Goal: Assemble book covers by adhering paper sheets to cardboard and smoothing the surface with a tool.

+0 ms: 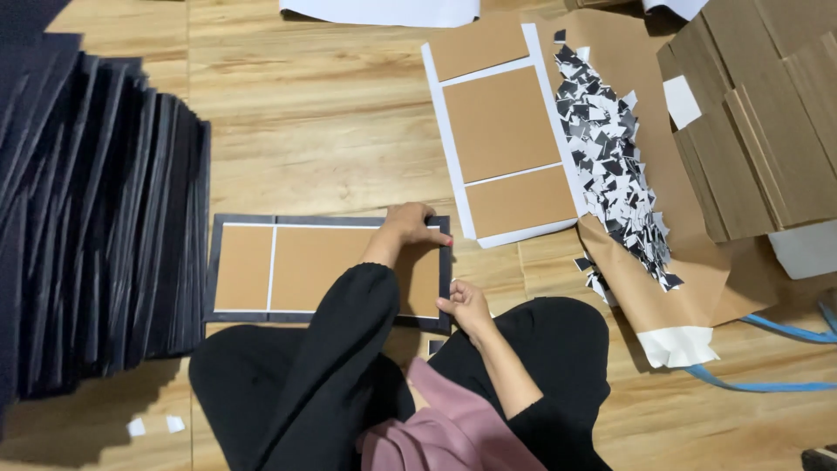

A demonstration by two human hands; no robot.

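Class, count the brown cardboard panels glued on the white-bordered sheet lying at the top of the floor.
3: top panel, middle panel and bottom panel, stacked in a column on the white-bordered sheet. None look hidden.

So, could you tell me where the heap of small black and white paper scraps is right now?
In the head view, the heap of scraps lies upper right on brown paper, between the white sheet with brown panels and the cardboard stack.

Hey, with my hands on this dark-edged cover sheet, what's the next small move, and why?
Probably fold the dark edge at the near right corner over the board: the right hand pinches that corner of the cover sheet, while the left hand presses the far edge flat.
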